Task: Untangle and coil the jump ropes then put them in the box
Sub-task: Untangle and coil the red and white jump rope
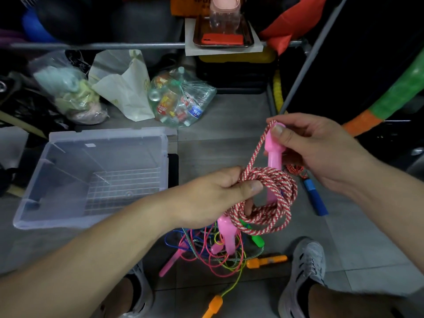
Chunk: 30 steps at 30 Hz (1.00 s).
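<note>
I am coiling the rope (278, 204), held just right of the box (107, 132): my left hand (218, 193) is curling tight round the loops, my right hand (319, 148) is pinching the handle (273, 149) above them. Next, I judge, the tail is needing a wrap before the coil goes left into the box; a tangle (213, 249) is waiting right of it.

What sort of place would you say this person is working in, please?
Probably a cluttered storeroom for sports gear: a metal shelf rail, a bag of plastic bottles on the tiled floor, and tangled jump ropes near a clear plastic box.
</note>
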{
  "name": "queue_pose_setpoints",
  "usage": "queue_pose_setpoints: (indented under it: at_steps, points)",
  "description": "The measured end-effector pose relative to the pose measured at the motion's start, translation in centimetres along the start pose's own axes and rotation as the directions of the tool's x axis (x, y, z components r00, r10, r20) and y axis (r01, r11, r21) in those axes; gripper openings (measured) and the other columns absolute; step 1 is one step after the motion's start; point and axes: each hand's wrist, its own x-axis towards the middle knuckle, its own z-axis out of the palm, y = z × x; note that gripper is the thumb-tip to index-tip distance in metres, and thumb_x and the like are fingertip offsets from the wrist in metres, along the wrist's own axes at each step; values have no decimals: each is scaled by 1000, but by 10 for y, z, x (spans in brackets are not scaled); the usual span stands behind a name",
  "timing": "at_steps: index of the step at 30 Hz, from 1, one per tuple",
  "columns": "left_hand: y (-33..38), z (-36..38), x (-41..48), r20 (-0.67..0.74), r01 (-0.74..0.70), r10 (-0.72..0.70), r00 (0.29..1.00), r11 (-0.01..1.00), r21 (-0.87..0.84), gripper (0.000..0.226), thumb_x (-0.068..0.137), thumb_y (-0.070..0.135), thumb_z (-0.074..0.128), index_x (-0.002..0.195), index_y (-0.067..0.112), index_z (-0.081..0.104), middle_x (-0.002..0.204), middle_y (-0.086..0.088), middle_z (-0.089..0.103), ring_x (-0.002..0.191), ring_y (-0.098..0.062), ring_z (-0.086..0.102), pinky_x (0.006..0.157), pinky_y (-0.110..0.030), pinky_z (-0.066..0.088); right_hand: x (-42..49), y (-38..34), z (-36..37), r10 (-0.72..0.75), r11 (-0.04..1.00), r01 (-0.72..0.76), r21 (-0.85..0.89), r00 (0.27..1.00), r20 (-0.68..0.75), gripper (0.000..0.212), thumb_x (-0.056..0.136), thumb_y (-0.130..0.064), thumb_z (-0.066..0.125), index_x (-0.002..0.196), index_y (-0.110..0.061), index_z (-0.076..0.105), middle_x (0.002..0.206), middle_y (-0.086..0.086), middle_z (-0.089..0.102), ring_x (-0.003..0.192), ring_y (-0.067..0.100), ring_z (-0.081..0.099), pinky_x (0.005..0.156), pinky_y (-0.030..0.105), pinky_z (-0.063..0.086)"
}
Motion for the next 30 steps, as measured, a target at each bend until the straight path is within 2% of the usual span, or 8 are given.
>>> queue_pose_setpoints:
  at_steps: [2,6,10,16,20,24,26,30]
  points:
    - [-1,1,-1,-15,20,-19,1000,999,48,24,96,43,47,92,22,58,82,13,62,86,-8,56,95,-44,48,1,2,1,21,1000,-21,7,1000,-21,35,72,-29,70,104,-17,71,88,10,75,80,24,72,62,31,59]
    - [-7,6,0,-1,71,-72,997,976,207,43,96,56,42,101,16,58,100,-14,63,98,-33,59,95,-53,46,2,4,6,24,999,-22,36,998,-50,37,69,-31,72,103,-17,72,86,9,74,78,23,72,59,32,58]
    - [-15,10,0,5,118,-126,992,937,330,74,76,86,32,108,23,54,105,-10,67,100,-33,65,91,-51,52,3,6,12,44,997,-37,72,995,-93,23,80,-23,72,101,-15,71,79,3,73,69,16,70,57,29,58]
    - [-12,3,2,-67,81,-62,996,939,335,62,79,78,34,103,25,54,103,-13,67,96,-33,66,86,-54,53,5,14,15,139,985,-123,124,981,-137,19,85,-23,72,101,-14,69,74,5,73,63,17,69,54,29,56]
    - [-8,-4,2,-160,56,-5,987,948,312,38,96,59,41,101,24,55,85,-3,64,76,-23,62,80,-50,53,1,14,19,252,963,-249,102,968,-14,16,85,-29,69,90,-14,67,67,2,67,55,13,60,51,25,51]
    - [-7,-12,6,-300,89,-6,954,961,263,61,85,70,43,106,15,56,89,-15,67,78,-37,63,79,-56,53,-10,12,26,319,943,-330,45,932,170,45,72,-49,71,94,-10,73,90,11,71,78,21,64,81,41,55]
    - [-7,-13,7,-324,81,20,946,952,296,62,84,70,38,105,15,56,93,-12,67,83,-33,64,79,-54,53,-16,10,29,318,947,-319,-37,914,253,58,66,-55,77,101,-9,73,96,10,74,87,24,67,90,50,55]
    - [-6,-14,10,-413,88,48,909,949,302,52,88,61,40,100,13,55,89,-13,64,82,-32,62,75,-55,52,-27,11,38,344,936,-347,-52,876,338,56,65,-26,82,116,-14,63,106,10,75,98,27,73,81,50,59]
